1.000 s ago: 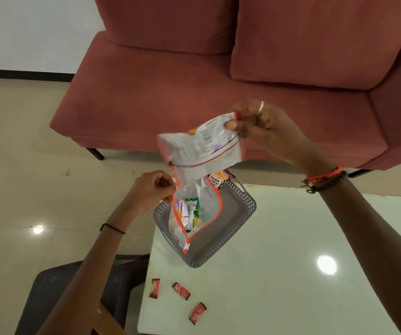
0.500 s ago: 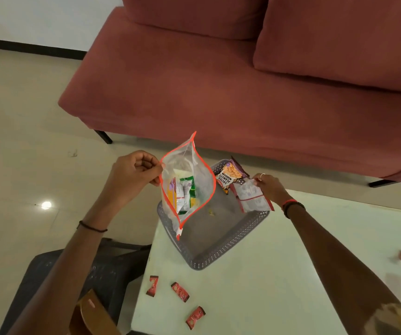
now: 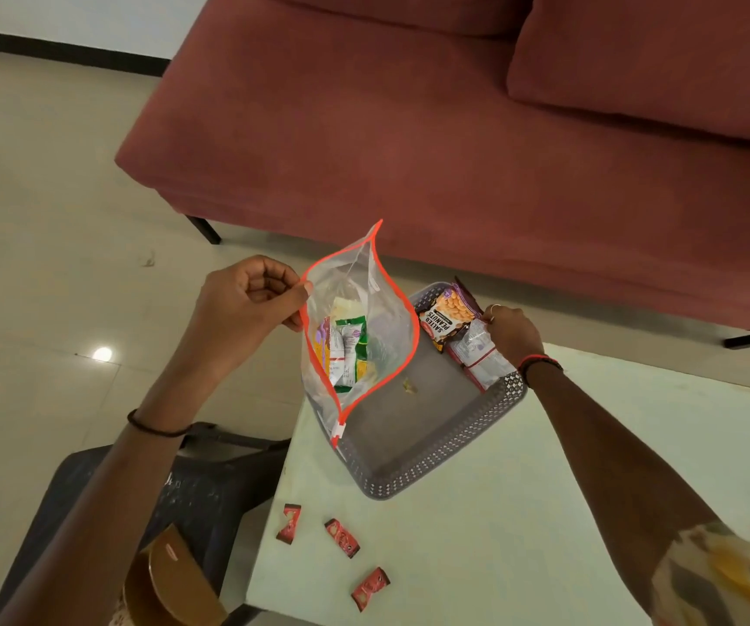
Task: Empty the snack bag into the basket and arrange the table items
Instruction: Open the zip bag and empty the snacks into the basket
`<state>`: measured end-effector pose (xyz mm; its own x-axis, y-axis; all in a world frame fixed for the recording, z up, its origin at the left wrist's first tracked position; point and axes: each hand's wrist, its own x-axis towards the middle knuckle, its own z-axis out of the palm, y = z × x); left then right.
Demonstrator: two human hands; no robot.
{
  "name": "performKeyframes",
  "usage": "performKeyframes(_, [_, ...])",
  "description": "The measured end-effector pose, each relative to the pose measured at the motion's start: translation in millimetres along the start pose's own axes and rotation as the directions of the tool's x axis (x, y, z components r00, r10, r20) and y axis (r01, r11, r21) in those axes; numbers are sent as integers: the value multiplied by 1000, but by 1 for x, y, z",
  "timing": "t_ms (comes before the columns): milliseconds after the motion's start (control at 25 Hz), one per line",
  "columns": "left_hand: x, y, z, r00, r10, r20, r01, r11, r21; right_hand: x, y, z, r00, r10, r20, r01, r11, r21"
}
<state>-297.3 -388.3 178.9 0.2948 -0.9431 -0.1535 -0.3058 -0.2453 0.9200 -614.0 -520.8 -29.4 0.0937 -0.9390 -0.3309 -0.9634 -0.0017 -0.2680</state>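
A clear snack bag (image 3: 386, 327) with an orange zip rim hangs open over the left side of the grey perforated basket (image 3: 436, 463). My left hand (image 3: 246, 305) pinches the bag's left rim. Several small packets (image 3: 343, 350) still show inside the bag. My right hand (image 3: 510, 329) is down in the basket's far right corner, fingers on a silver packet (image 3: 479, 352) that lies against the wall. A salted peanuts pack (image 3: 447, 316) leans in the far corner beside it.
The basket sits at the left end of a pale glossy table (image 3: 522, 548). Three red candies (image 3: 341, 537) lie near the table's front left corner. A dark stool (image 3: 210, 490) stands left of the table, and a red sofa (image 3: 454, 128) runs behind it.
My right hand has come down from above the bag with the silver packet and set it in the basket's far right corner. My left hand keeps the bag open.
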Motion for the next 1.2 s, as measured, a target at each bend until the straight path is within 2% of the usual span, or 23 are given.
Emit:
performKeyframes(200, [-2,1,0,1000,1,3,-1,1000,16,-4,2,-1,997,31,-76,-27,998,56])
performKeyframes(320, [-7,1,1,1000,0,1,0,1000,16,-15,-9,-17,984,102,-143,-60,960,273])
performKeyframes(440, [-14,3,0,1000,-13,-13,13,1000,1,-41,-40,-56,958,200,-206,-48,819,572])
performKeyframes(560, [-22,6,1,999,-29,-15,29,1000,-3,-92,-86,-111,939,133,-318,114,753,648])
performKeyframes(680, [-33,11,3,1000,-22,-13,22,1000,4,-163,-135,-160,883,-162,-440,427,664,613])
performKeyframes(760, [-40,14,5,1000,-17,-10,17,1000,24,-193,-157,-175,853,-403,-332,521,675,523])
performKeyframes(840, [-51,19,9,1000,-4,3,4,999,34,-200,-173,-170,865,-500,-46,484,805,344])
performKeyframes(880, [-59,23,12,1000,6,12,-7,999,37,-199,-177,-161,886,-456,87,423,871,251])
performKeyframes(960, [-73,29,20,999,33,34,-34,999,40,-191,-178,-137,928,-289,234,259,954,151])
performKeyframes(1040, [-89,33,28,997,47,60,-49,999,24,-189,-173,-112,944,-159,290,124,983,134])
performKeyframes(1200, [-115,34,40,995,54,85,-55,999,2,-194,-160,-61,927,-60,371,10,991,135])
